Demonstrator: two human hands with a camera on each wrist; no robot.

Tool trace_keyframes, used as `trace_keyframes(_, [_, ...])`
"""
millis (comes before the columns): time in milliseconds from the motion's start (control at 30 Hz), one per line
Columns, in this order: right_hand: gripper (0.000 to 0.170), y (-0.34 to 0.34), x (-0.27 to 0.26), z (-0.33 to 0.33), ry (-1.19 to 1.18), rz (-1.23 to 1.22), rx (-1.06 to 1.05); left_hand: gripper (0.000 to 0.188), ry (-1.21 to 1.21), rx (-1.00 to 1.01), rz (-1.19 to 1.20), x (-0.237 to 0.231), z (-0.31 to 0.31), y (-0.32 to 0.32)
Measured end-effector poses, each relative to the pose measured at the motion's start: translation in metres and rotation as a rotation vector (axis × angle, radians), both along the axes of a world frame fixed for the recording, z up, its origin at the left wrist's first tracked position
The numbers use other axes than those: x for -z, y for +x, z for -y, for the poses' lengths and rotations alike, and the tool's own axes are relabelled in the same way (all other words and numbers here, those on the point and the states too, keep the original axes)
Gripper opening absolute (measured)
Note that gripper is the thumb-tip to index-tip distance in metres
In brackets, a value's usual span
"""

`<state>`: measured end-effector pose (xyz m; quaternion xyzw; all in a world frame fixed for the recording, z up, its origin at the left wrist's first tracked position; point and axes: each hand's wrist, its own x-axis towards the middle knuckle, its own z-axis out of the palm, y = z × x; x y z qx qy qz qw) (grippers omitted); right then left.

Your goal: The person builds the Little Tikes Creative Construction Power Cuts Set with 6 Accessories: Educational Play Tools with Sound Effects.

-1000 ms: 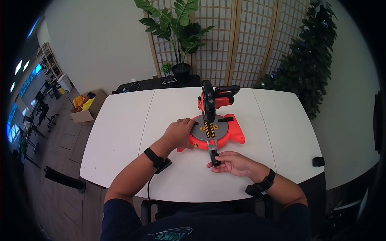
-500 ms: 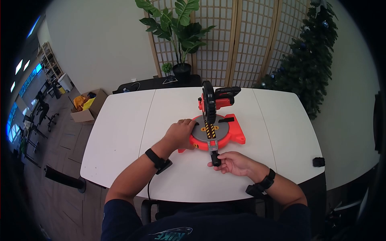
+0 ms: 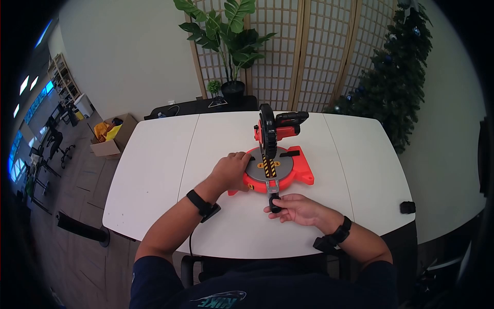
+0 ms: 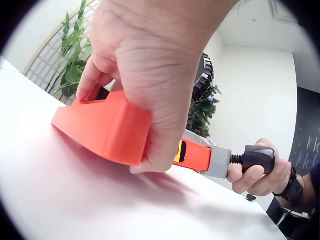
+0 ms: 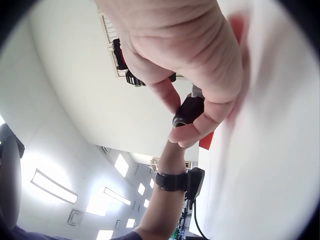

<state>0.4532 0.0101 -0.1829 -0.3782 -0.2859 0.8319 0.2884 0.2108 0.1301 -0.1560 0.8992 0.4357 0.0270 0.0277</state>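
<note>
A toy miter saw [image 3: 304,172] with an orange-red base, a grey round turntable [image 3: 284,167] and a black toothed blade stands on the white table. My left hand [image 3: 230,170] grips the left side of its base; in the left wrist view the fingers lie over the top and the thumb reaches down the orange end [image 4: 107,127]. At the front, my right hand [image 3: 302,210] pinches a black knob [image 4: 259,159] between thumb and fingers. A bit of threaded screw [image 4: 236,159] shows between the knob and a grey bracket [image 4: 218,162].
The saw's black handle [image 3: 293,117] points right at the back. On the table's right edge sits a small black object [image 3: 407,207]. A cardboard box [image 3: 123,135] is on the floor to the left. Behind the table are a potted plant [image 3: 232,90] and a decorated tree [image 3: 383,82].
My right thumb and fingers have shifted slightly around the black knob. My left hand and the saw's base stay in place.
</note>
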Motion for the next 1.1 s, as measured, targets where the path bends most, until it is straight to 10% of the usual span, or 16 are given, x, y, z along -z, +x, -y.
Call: trace_keyframes(1100, [0.029, 0.009, 0.006, -0.002, -0.032, -0.087, -0.035, 0.094, -0.014, 0.003, 0.013, 0.000, -0.002, -0.001])
